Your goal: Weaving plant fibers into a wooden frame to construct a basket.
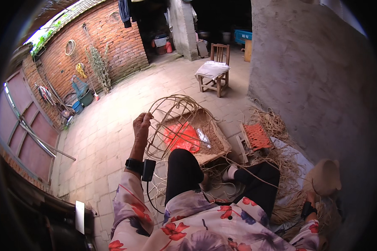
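Observation:
My left hand [142, 123] is raised ahead of my left knee, its fingers closed on the rim of a round openwork frame [181, 100] of bent canes. The frame tilts over a shallow woven tray [217, 155]. Inside the tray lie a red plastic bag [181, 137] and a clear, shiny packet [203, 138]. Low at the right, my right hand [310, 198] reaches down to a heap of tan fibre strands [290, 205], just below a tan rounded vessel-like object [324, 178]. Its fingers are mostly hidden, so its grip does not show.
A small stool with a red woven seat [258, 137] stands right of the tray, among loose strands [269, 121] along the grey wall [314, 75]. Farther off is a wooden chair [215, 69] with a white cloth. Long strands trail around my feet.

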